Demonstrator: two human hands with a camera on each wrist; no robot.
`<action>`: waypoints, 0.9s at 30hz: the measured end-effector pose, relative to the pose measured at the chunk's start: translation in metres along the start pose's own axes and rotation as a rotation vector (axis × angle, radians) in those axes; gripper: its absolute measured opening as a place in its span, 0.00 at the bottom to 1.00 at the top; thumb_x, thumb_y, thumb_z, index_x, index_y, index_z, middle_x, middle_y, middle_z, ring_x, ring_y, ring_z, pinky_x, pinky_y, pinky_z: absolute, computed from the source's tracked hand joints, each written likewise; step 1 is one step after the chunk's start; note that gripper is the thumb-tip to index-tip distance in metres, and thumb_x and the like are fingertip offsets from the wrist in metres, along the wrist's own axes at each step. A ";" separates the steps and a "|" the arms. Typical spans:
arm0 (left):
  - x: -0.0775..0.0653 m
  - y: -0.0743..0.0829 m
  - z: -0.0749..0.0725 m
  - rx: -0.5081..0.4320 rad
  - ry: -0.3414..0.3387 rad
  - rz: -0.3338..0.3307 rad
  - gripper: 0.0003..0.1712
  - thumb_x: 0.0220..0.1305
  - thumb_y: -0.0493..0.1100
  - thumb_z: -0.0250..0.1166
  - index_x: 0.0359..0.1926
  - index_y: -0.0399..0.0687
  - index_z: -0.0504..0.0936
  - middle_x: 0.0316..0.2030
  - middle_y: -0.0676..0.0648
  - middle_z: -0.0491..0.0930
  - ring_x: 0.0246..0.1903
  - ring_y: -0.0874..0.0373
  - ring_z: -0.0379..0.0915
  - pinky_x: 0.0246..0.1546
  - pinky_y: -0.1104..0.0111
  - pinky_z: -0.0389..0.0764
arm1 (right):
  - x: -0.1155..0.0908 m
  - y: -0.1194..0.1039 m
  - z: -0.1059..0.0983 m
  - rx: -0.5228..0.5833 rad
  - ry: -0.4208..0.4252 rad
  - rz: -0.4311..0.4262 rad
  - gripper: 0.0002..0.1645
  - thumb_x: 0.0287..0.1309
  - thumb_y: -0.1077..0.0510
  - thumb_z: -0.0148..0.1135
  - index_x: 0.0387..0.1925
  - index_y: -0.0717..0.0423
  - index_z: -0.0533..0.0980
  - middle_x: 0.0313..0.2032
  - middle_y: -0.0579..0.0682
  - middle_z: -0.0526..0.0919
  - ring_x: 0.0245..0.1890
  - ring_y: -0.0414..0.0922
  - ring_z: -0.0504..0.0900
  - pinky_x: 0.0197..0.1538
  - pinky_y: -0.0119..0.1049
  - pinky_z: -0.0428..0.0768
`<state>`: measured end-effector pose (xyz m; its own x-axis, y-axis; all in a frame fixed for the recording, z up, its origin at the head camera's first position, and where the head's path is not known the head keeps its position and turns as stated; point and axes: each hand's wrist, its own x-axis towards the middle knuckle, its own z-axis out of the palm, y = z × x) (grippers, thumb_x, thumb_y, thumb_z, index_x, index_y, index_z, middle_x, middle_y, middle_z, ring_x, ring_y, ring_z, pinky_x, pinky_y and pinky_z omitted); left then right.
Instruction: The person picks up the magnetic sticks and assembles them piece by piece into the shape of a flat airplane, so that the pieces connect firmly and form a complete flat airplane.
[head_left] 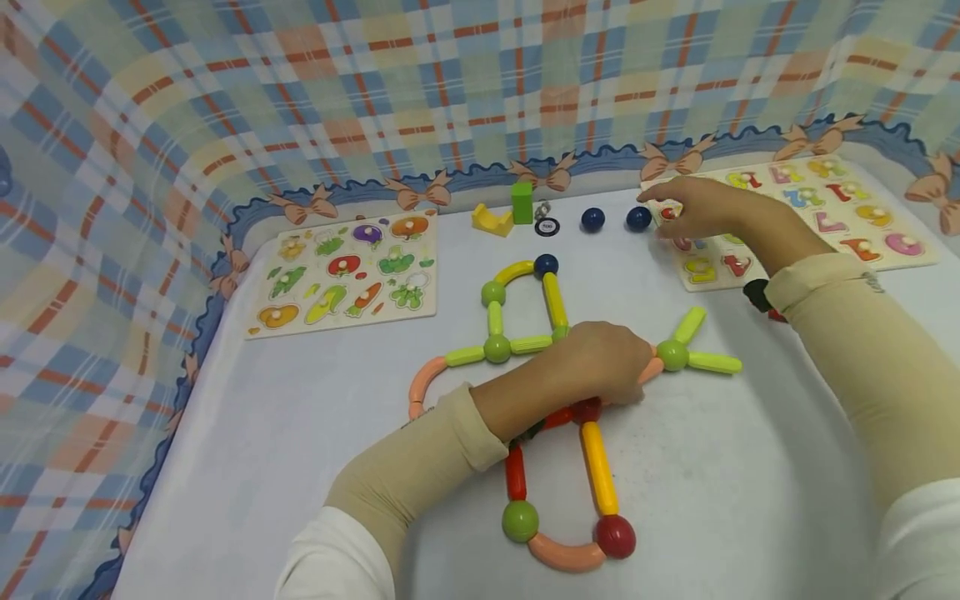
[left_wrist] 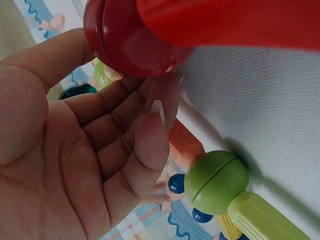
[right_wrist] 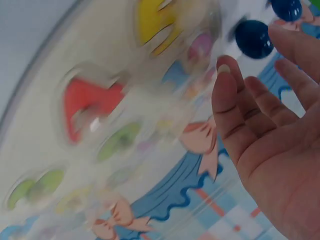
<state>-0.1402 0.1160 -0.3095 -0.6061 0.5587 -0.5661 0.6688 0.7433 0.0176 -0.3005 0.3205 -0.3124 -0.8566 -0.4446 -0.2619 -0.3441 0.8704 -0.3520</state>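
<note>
A flat figure of magnetic sticks and balls lies in the middle of the table. My left hand [head_left: 603, 362] reaches over its centre and holds a red ball [left_wrist: 132, 42] between thumb and fingers, at the end of a red stick [left_wrist: 240, 22]. Just beyond the hand is a green ball [head_left: 672, 355] with two light-green sticks fanning out. My right hand [head_left: 701, 208] hovers at the back right with fingers parted and nothing between them. Close to its fingertips sits a dark blue ball [head_left: 638, 219]; another blue ball [head_left: 592, 220] is further left.
A vegetable puzzle board [head_left: 341, 279] lies at the back left, a number puzzle board [head_left: 810, 242] under and beyond my right forearm. Along the back stand a green block [head_left: 522, 203], a yellow curved block [head_left: 492, 220] and a small round black tag [head_left: 547, 227]. Plaid curtain [head_left: 495, 75] surrounds the table.
</note>
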 end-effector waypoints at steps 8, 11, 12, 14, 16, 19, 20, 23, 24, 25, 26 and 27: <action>0.003 -0.002 -0.008 -0.015 0.143 0.042 0.12 0.59 0.58 0.56 0.35 0.57 0.73 0.25 0.56 0.73 0.25 0.61 0.70 0.23 0.71 0.69 | 0.006 -0.026 0.009 -0.099 -0.035 -0.088 0.19 0.53 0.61 0.62 0.49 0.57 0.75 0.47 0.60 0.74 0.41 0.55 0.75 0.43 0.50 0.71; 0.012 -0.001 -0.016 -0.056 0.223 0.028 0.13 0.60 0.59 0.55 0.34 0.58 0.73 0.25 0.57 0.73 0.25 0.61 0.69 0.23 0.71 0.69 | -0.011 -0.029 0.008 -0.084 -0.034 -0.122 0.16 0.52 0.59 0.62 0.45 0.55 0.76 0.42 0.54 0.77 0.38 0.48 0.74 0.42 0.46 0.72; 0.017 0.000 -0.019 -0.078 0.234 0.018 0.13 0.59 0.59 0.56 0.34 0.57 0.74 0.25 0.56 0.72 0.25 0.61 0.69 0.23 0.71 0.69 | -0.019 -0.029 0.007 -0.065 -0.024 -0.126 0.15 0.52 0.59 0.62 0.45 0.55 0.76 0.41 0.52 0.77 0.38 0.48 0.74 0.42 0.45 0.72; 0.026 0.002 -0.025 -0.129 0.222 -0.012 0.14 0.59 0.60 0.56 0.33 0.57 0.74 0.24 0.56 0.72 0.25 0.62 0.69 0.23 0.71 0.68 | -0.038 -0.029 0.004 -0.019 -0.001 -0.101 0.16 0.54 0.57 0.61 0.46 0.54 0.76 0.41 0.51 0.76 0.36 0.46 0.75 0.38 0.43 0.73; 0.035 0.003 -0.031 -0.179 0.191 -0.038 0.16 0.57 0.62 0.56 0.31 0.57 0.74 0.23 0.56 0.71 0.24 0.62 0.68 0.22 0.72 0.66 | -0.057 -0.026 0.002 0.027 0.031 -0.065 0.17 0.54 0.56 0.61 0.47 0.53 0.75 0.42 0.50 0.76 0.34 0.45 0.75 0.35 0.41 0.74; 0.049 0.003 -0.037 -0.272 0.143 -0.065 0.18 0.55 0.63 0.58 0.29 0.56 0.75 0.21 0.55 0.71 0.22 0.62 0.68 0.21 0.73 0.63 | -0.083 -0.020 0.007 0.068 0.055 -0.020 0.19 0.54 0.53 0.62 0.48 0.52 0.74 0.41 0.49 0.76 0.33 0.45 0.74 0.32 0.38 0.73; 0.053 0.003 -0.038 -0.302 0.127 -0.073 0.18 0.54 0.63 0.59 0.28 0.56 0.76 0.20 0.55 0.72 0.22 0.62 0.67 0.21 0.73 0.63 | -0.090 -0.017 0.011 0.079 0.050 -0.009 0.19 0.54 0.53 0.62 0.47 0.52 0.74 0.41 0.48 0.76 0.33 0.45 0.74 0.31 0.38 0.73; 0.062 0.002 -0.038 -0.380 0.088 -0.077 0.18 0.52 0.62 0.62 0.28 0.54 0.76 0.18 0.55 0.72 0.20 0.63 0.67 0.21 0.74 0.64 | -0.106 -0.008 0.024 0.107 0.019 0.027 0.19 0.52 0.52 0.64 0.46 0.51 0.75 0.40 0.46 0.76 0.33 0.44 0.73 0.33 0.37 0.73; 0.065 0.002 -0.038 -0.396 0.077 -0.075 0.17 0.52 0.61 0.62 0.28 0.54 0.77 0.18 0.55 0.72 0.19 0.63 0.67 0.20 0.74 0.64 | -0.110 -0.005 0.029 0.120 0.007 0.028 0.19 0.52 0.52 0.64 0.46 0.50 0.74 0.40 0.46 0.76 0.33 0.43 0.73 0.34 0.36 0.72; 0.067 0.002 -0.038 -0.409 0.070 -0.069 0.17 0.52 0.60 0.63 0.27 0.53 0.78 0.17 0.55 0.72 0.18 0.63 0.66 0.20 0.74 0.64 | -0.114 -0.003 0.032 0.133 -0.002 0.034 0.19 0.52 0.52 0.64 0.47 0.50 0.74 0.40 0.46 0.76 0.33 0.43 0.73 0.33 0.36 0.72; 0.069 0.001 -0.038 -0.421 0.068 -0.061 0.17 0.52 0.60 0.63 0.26 0.52 0.79 0.16 0.55 0.72 0.18 0.63 0.66 0.20 0.74 0.64 | -0.117 -0.001 0.035 0.144 -0.008 0.041 0.20 0.51 0.53 0.64 0.47 0.50 0.74 0.40 0.46 0.76 0.32 0.43 0.73 0.33 0.35 0.72; 0.070 0.000 -0.038 -0.428 0.069 -0.050 0.17 0.53 0.59 0.63 0.25 0.52 0.80 0.16 0.55 0.72 0.17 0.63 0.66 0.20 0.75 0.64 | -0.119 0.001 0.038 0.156 -0.015 0.051 0.20 0.51 0.53 0.64 0.47 0.49 0.74 0.39 0.46 0.76 0.31 0.43 0.73 0.32 0.35 0.72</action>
<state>-0.1988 0.1694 -0.3184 -0.6703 0.5303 -0.5191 0.4077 0.8477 0.3395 -0.1846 0.3667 -0.3157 -0.8649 -0.4051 -0.2963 -0.2357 0.8491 -0.4728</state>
